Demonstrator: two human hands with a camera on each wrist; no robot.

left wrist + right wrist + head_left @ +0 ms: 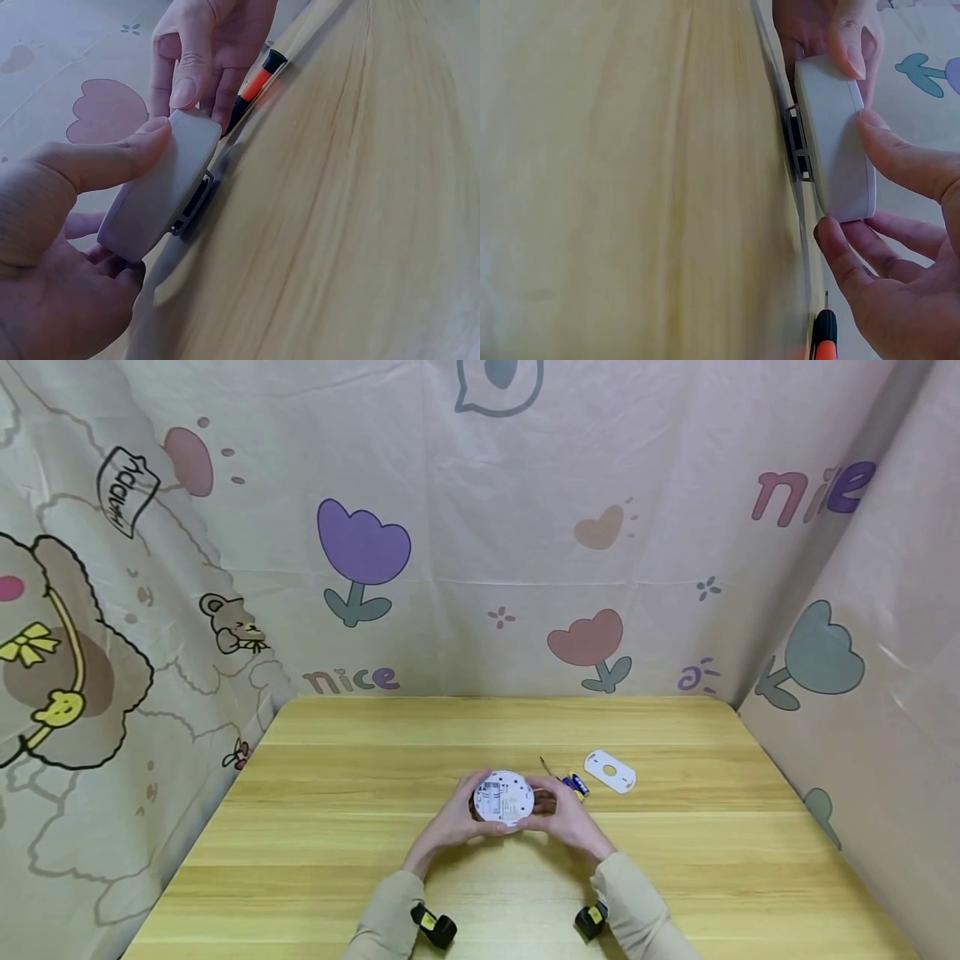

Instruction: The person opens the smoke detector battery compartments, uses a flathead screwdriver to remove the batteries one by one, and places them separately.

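Observation:
A round white smoke detector [504, 802] is held above the table in both hands, its flat back with a printed label and small holes turned up toward the head camera. The left hand [452, 820] grips its left edge, thumb on the near side and fingers round beneath. My right hand [567, 820] holds the right edge in the same way. In the left wrist view the detector's casing [161, 187] stands edge-on, with a raised slotted grille [193, 202] on its underside facing the tabletop. Its front face is mostly hidden.
Just beyond the right hand lie blue batteries [577, 783] and a screwdriver [259, 82] with an orange and black handle. A white mounting plate [610, 771] with a central hole rests farther right. Patterned cloth [450, 527] hangs behind and beside the wooden table [337, 860].

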